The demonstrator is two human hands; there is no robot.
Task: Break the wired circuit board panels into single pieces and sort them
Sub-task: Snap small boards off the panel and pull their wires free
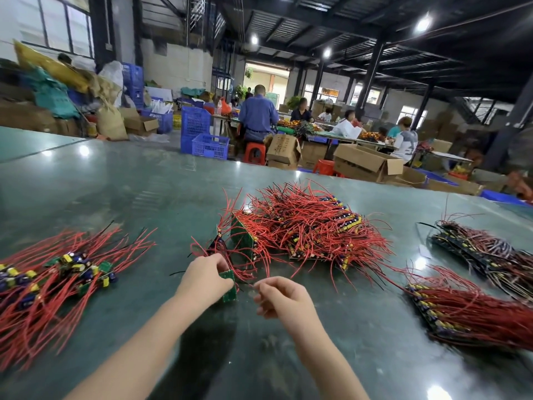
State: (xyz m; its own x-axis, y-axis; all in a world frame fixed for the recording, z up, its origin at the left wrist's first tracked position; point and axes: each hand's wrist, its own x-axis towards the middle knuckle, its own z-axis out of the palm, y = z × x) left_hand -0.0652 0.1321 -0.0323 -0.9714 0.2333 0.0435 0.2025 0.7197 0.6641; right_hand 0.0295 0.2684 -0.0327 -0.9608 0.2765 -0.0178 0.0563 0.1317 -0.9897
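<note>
**Hands on a green board amid red wires**

The left hand (208,277) grips a small green board (229,287), held on edge just above the dark green tabletop (115,180). The right hand (281,295) sits just beside it, fingers curled, pinching what looks like a thin wire end. Behind them lies a big heap of boards with red wires (305,226). Single pieces (54,275) are piled at the left; two stacks of panels (473,310) lie at the right. People sit working at far tables.

L pile (43,281) cut by frame edge, R-hand (281,295) pinch contents unclear
</note>
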